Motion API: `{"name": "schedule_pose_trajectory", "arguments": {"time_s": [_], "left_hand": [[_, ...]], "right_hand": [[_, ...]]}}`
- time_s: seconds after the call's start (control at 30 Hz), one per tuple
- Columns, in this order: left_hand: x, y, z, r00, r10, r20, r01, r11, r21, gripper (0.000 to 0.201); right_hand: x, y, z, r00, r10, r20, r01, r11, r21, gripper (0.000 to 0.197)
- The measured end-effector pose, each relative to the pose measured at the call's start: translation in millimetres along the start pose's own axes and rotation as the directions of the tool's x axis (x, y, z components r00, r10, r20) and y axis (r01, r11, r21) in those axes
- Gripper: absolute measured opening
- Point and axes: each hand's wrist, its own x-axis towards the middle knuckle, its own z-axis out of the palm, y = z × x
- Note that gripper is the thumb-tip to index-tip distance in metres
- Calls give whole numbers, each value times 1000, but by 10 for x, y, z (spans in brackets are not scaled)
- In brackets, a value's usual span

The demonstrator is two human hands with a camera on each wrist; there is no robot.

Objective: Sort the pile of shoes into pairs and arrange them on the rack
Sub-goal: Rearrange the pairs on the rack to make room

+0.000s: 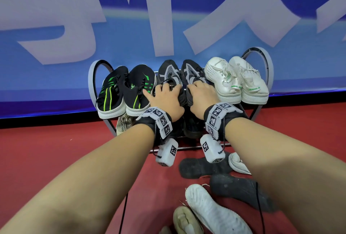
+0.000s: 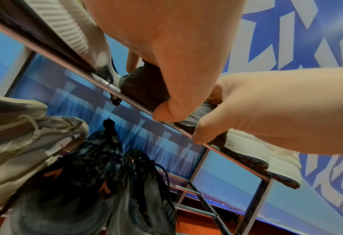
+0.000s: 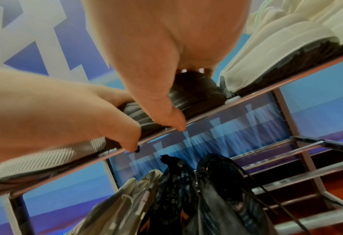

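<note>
The metal shoe rack [image 1: 265,59] stands against a blue banner. Its top shelf holds a black-and-green pair [image 1: 138,84], a black-and-grey pair and a white pair [image 1: 222,78]. My left hand [image 1: 162,93] grips the heel of the left black-and-grey shoe [image 1: 168,72], fingers curled over it. My right hand [image 1: 201,95] grips the heel of the right black-and-grey shoe [image 1: 192,70] the same way. In the left wrist view the thumb presses under the dark heel [image 2: 144,85] at the front rail [image 2: 75,68]. The right wrist view shows the other heel [image 3: 196,90] held likewise.
On the lower shelf lie a beige shoe [image 1: 123,123] and dark shoes with orange marks [image 2: 81,182]. Loose on the red floor in front are two black shoes [image 1: 202,166], a white shoe sole-up [image 1: 211,209], another white shoe [image 1: 237,162] and a beige shoe [image 1: 185,220].
</note>
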Motion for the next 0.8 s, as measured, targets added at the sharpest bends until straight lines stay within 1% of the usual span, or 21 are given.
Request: {"name": "schedule_pose_trajectory", "arguments": {"time_s": [0.1, 0.23, 0.33, 0.4, 0.47, 0.5, 0.57, 0.67, 0.73, 0.8], "left_hand": [[18, -46, 16, 1000, 7, -10, -8, 998, -58, 74], [22, -66, 12, 1000, 16, -4, -16, 997, -79, 77], [11, -59, -56, 998, -1, 57, 6, 997, -81, 80], [11, -33, -127, 994, -13, 112, 19, 998, -55, 81], [21, 24, -236, 985, -31, 168, 37, 999, -32, 78], [31, 65, -293, 984, -36, 177, 42, 999, -30, 74], [55, 173, -390, 990, -12, 138, 21, 998, -64, 66], [78, 402, -436, 996, 84, 42, -78, 986, -145, 64], [72, 580, -409, 985, 174, 5, -170, 969, -179, 64], [46, 745, -348, 964, 266, -18, -265, 946, -186, 63]], "right_hand": [[8, 34, 1, 1000, -22, 6, 22, 1000, 6, 62], [-36, 83, -5, 998, -33, 46, 33, 999, 17, 71], [-78, 132, -79, 994, -48, 97, 42, 997, 60, 73], [-125, 165, -147, 994, -50, 101, 37, 991, 128, 69], [-172, 208, -239, 997, -58, 44, 48, 977, 206, 61], [-188, 238, -293, 998, -57, 0, 55, 969, 242, 57], [-219, 332, -414, 995, -22, -102, 52, 954, 296, 52], [-267, 536, -555, 970, 94, -223, -15, 944, 330, 51], [-321, 689, -605, 950, 182, -253, -98, 946, 310, 54], [-393, 859, -617, 934, 260, -246, -198, 948, 251, 57]]}}
